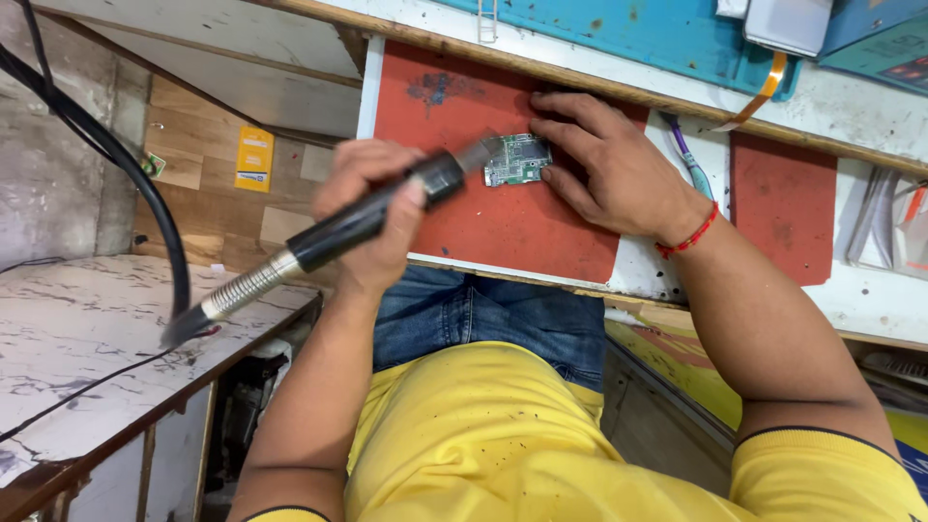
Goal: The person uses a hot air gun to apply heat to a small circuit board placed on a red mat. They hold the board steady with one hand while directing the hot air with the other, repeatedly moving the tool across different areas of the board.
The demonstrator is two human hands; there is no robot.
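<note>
Fingers of the left hand [372,208] were wrapped tight around a long black heating tool with a silver springy end [358,222]. Its metal tip pointed toward 2 o'clock and sat right at the left edge of a small green circuit board [517,158]. I could not tell if the tip touched the board or was just above it.

The right hand [609,164], at 3 o'clock from the board, lay flat and pressed down. Its fingertips held the board by the top and right edges, so the hand was pinning it, not gripping it. A red thread band [688,235] went around that wrist.

The board lay on a flat red rubber mat [503,222] on the white work table [648,280]. So the board was in place and held, and the job on it looked to be in the middle. No loose part lay beside the board, and I could not tell how much was left.

At 3 o'clock from the right hand lay a thin purple-handled tool [688,159], and past it a second red mat [783,203]. At 12 o'clock stood a worn blue box [657,34]. At 9 o'clock a thick black hose [145,193] curved down over a grey marble side table [77,338].
</note>
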